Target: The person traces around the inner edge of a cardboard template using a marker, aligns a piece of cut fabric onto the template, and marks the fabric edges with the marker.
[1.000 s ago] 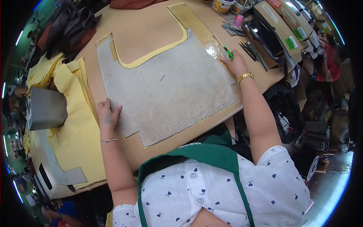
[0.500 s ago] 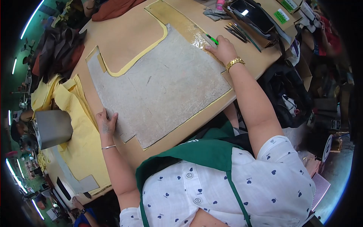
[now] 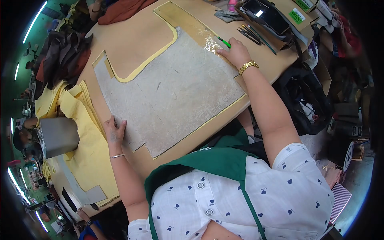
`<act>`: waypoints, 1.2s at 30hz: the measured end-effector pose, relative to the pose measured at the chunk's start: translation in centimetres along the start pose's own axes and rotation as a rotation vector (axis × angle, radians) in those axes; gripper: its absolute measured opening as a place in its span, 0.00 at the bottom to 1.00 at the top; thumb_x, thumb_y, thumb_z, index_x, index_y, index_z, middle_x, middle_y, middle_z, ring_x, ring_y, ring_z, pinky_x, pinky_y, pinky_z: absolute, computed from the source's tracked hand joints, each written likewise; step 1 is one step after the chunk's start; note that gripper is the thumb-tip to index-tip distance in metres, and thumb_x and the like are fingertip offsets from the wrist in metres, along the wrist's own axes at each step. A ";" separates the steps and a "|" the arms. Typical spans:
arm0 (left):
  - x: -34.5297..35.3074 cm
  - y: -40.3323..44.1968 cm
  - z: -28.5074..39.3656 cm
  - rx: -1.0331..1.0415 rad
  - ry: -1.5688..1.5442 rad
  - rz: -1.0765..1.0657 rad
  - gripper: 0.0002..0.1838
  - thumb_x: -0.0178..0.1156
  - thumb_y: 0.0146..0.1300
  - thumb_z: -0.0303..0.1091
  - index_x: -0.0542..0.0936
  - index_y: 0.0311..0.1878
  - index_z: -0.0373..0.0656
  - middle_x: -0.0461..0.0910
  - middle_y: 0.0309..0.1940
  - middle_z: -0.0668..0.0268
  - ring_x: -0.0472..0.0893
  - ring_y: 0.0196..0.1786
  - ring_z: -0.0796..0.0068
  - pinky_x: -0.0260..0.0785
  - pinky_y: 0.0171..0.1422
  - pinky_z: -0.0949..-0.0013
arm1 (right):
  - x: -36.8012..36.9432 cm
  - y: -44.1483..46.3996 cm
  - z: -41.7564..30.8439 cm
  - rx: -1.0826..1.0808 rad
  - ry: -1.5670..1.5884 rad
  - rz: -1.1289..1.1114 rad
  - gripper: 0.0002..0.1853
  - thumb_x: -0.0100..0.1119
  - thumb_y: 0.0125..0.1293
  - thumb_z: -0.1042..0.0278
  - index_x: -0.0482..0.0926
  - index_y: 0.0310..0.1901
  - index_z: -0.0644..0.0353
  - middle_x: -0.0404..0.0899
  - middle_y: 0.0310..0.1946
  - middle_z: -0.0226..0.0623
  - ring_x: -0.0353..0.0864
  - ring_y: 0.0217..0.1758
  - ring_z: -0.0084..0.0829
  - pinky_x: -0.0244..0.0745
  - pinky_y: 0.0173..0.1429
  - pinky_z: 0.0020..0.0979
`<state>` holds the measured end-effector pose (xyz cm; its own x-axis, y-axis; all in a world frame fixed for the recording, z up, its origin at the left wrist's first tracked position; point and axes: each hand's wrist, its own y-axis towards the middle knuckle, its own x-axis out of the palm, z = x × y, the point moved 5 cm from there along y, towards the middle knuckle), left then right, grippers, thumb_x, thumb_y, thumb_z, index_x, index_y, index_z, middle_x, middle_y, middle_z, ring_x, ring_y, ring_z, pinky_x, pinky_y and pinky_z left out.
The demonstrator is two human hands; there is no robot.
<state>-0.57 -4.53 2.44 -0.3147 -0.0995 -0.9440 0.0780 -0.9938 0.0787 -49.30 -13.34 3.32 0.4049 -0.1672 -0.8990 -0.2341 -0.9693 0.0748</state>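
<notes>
A large grey pattern template (image 3: 172, 92) lies flat on the table, with a yellow sheet (image 3: 147, 65) showing along its curved cutout and lower edge. At its upper end is a shiny tan strip (image 3: 188, 22). My right hand (image 3: 236, 53) rests at the template's right edge and grips a green pen (image 3: 225, 42), whose tip points up and left over the strip. On the left edge lies my left hand (image 3: 114, 131), open, thumb and forefinger apart, touching the template; its other fingers are partly hidden.
Yellow sheets (image 3: 90, 160) are piled at left under a grey metal block (image 3: 60, 137). Several pencils (image 3: 252, 35) lie at the upper right near a cardboard box with a phone (image 3: 266, 16). Dark and rust-brown cloth (image 3: 64, 54) sits at the far left; another person's hand (image 3: 83, 215) shows lower left.
The view has shifted very slightly. Both hands, the pen and the template keep the same places relative to one another.
</notes>
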 end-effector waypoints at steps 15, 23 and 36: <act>1.1 -3.2 -2.1 -0.160 -0.562 0.190 0.29 0.60 0.53 0.36 0.65 0.55 0.29 0.67 0.37 0.61 0.68 0.36 0.74 0.64 0.43 0.75 | -2.3 0.0 5.6 0.053 0.424 -0.195 0.18 0.63 0.49 0.58 0.75 0.34 0.64 0.75 0.25 0.34 0.72 0.27 0.24 0.68 0.33 0.26; -0.1 -9.9 -0.9 -0.201 -0.509 0.048 0.27 0.60 0.52 0.31 0.66 0.56 0.34 0.68 0.36 0.63 0.69 0.34 0.77 0.65 0.41 0.76 | -1.8 -3.4 6.5 -0.033 0.459 -0.180 0.17 0.63 0.48 0.60 0.75 0.34 0.65 0.74 0.25 0.35 0.72 0.28 0.26 0.68 0.35 0.27; -1.6 -9.7 0.0 -0.178 -0.546 -0.208 0.28 0.58 0.46 0.19 0.68 0.55 0.42 0.64 0.41 0.67 0.67 0.41 0.76 0.64 0.48 0.77 | -0.3 -3.5 5.1 -0.121 0.322 -0.117 0.16 0.60 0.54 0.64 0.73 0.40 0.67 0.72 0.25 0.29 0.69 0.28 0.18 0.67 0.35 0.21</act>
<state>-0.84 5.23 3.18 -0.7762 0.0379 -0.6294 0.1051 -0.9764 -0.1885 -53.17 -8.97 1.14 0.6848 -0.0830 -0.7240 -0.0714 -0.9964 0.0467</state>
